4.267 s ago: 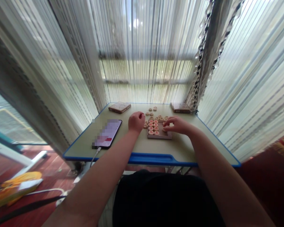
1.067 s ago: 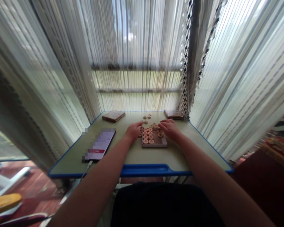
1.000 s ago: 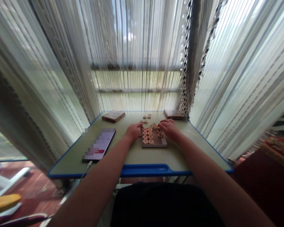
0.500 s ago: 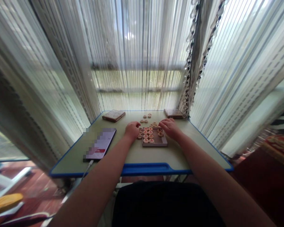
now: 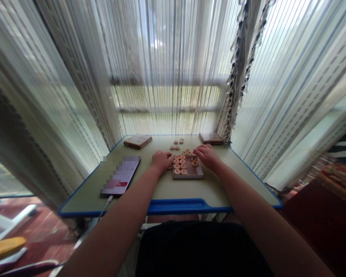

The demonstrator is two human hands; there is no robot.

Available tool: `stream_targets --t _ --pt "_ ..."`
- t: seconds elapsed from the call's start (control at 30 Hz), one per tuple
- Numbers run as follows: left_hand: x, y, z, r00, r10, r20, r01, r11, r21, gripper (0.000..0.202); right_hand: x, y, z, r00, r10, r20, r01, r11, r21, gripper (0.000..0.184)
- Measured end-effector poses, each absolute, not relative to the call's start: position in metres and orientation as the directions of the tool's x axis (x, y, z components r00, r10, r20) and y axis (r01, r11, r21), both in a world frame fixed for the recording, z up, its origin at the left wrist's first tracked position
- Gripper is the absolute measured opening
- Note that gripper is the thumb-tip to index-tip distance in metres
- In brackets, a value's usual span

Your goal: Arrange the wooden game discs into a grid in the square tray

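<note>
A shallow box on the table holds round wooden Chinese chess pieces with red characters, in two columns on its left side. Two darker-marked pieces lie at its right side. My left hand is at the box's left edge, fingers curled down over pieces beside it; its fingertips are mostly hidden. At the far right corner, my right hand has bent fingers together against the box rim. Just behind the box lie a few loose pieces, with several more farther back.
A phone with a white cable lies on the left of the blue-edged table. Flat boxes stand at the back left and back right. Sheer curtains hang behind the table.
My left hand has shifted slightly right and now covers most of the pieces beside the box. The right hand stays at the box corner. The view has moved slightly.
</note>
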State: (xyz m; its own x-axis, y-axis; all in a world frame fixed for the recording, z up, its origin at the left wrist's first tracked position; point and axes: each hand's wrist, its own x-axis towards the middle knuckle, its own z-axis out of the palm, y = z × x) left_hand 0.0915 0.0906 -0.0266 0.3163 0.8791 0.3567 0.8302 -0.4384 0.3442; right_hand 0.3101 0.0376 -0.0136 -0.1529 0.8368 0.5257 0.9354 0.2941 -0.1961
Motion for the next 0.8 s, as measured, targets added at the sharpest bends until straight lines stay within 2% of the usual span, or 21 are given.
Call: stream_targets --t 0.13,0.37,0.57,0.7,0.8 --pt "0.092 0.091 -0.027 0.310 0.872 0.379 0.832 -0.442 0.336 0.028 0.310 0.038 -0.014 -0.154 0.833 0.531 0.936 0.295 -0.191 0.042" --pt "0.090 0.093 -0.028 0.265 0.885 0.383 0.801 -0.423 0.423 0.024 0.311 0.039 -0.015 -0.147 0.827 0.543 0.937 0.292 -0.192 0.040" --pt "0.088 0.097 -0.029 0.259 0.892 0.370 0.652 -0.444 0.615 0.022 0.311 0.038 -0.015 -0.151 0.820 0.552 0.939 0.294 -0.180 0.039" --pt "0.088 0.101 -0.029 0.158 0.926 0.342 0.470 -0.376 0.799 0.021 0.311 0.038 -0.015 -0.148 0.828 0.540 0.942 0.285 -0.178 0.038" --pt "0.088 0.103 -0.027 0.087 0.934 0.348 0.363 -0.355 0.862 0.021 0.311 0.038 -0.014 -0.141 0.831 0.538 0.941 0.282 -0.189 0.037"
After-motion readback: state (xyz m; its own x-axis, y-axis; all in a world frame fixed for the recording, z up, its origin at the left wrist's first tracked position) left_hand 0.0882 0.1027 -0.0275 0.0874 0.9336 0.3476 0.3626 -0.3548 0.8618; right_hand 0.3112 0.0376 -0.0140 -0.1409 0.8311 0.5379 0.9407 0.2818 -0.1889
